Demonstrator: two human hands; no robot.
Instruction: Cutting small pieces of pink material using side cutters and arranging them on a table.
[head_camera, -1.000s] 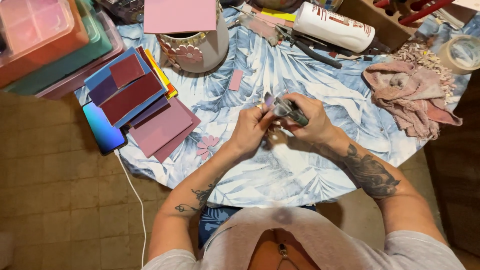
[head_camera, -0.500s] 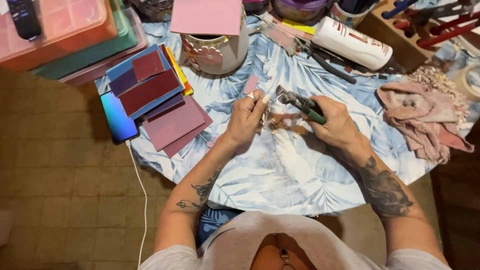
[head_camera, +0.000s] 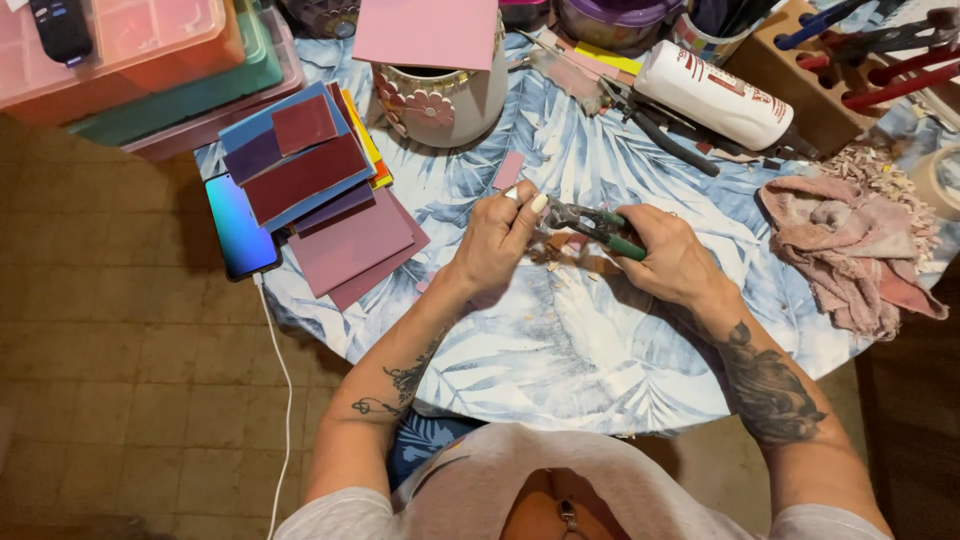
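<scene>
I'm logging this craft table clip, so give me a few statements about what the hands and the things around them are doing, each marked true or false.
1. The right hand holds green-handled nippers. True.
2. The left hand rests flat on the phone. False: it is raised at the nippers' tip, pinching something too small to make out; the phone lies apart, by the table's left edge.
3. A pink rag lies to the right of the hands. True.
4. The white bottle stands upright. False: it lies on its side.
5. A pink sheet rests on top of the flowered pot. True.
</scene>
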